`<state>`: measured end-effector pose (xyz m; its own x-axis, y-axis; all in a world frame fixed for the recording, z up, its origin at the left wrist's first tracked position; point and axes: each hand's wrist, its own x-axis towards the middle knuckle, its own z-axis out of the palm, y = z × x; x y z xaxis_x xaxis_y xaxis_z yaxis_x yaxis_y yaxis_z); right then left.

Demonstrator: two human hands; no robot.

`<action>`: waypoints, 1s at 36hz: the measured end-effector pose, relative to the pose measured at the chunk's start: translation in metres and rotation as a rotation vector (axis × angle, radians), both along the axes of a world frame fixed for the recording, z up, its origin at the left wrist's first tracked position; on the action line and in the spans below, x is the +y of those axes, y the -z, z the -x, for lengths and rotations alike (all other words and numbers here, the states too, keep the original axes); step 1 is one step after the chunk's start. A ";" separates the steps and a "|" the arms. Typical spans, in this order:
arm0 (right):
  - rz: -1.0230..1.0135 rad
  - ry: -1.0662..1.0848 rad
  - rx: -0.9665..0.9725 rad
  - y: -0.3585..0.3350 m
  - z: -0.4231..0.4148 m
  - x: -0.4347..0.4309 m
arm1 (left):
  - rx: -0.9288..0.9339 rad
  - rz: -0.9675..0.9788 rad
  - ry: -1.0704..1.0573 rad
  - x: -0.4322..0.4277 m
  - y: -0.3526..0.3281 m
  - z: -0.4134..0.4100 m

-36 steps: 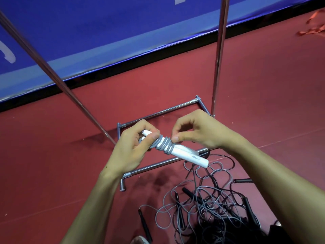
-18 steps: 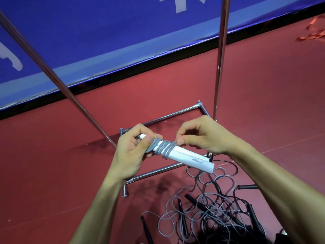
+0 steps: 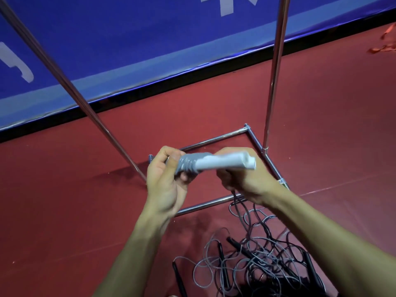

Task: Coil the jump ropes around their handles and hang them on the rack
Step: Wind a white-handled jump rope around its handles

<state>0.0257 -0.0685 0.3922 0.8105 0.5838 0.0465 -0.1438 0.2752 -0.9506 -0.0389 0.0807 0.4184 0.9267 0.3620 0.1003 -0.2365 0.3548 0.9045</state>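
Note:
Two white jump-rope handles lie side by side with grey rope coils wound round their left end. My left hand grips the coiled end, thumb over the coils. My right hand sits under the handles' free end with curled fingers holding the grey rope, which trails down from it toward the floor. The chrome rack's base frame lies on the red floor just beyond my hands, with uprights rising left and right.
A tangle of grey ropes with black handles lies on the floor at lower right, between my forearms. A blue padded wall runs behind the rack. An orange strap lies at far right.
The white handles have swung up so that their free end now points right and upward. My right hand has gone from above the coils to below the handles. The view shifted slightly.

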 end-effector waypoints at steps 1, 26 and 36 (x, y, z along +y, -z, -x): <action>-0.054 0.011 0.124 0.001 0.003 0.005 | 0.023 0.070 -0.058 -0.005 0.000 -0.003; 0.398 0.205 -0.278 0.009 0.025 0.019 | 0.114 -0.487 -0.721 0.029 0.030 -0.021; 0.698 0.162 -0.262 0.006 0.022 0.019 | 0.074 -0.628 -0.692 0.026 0.024 -0.016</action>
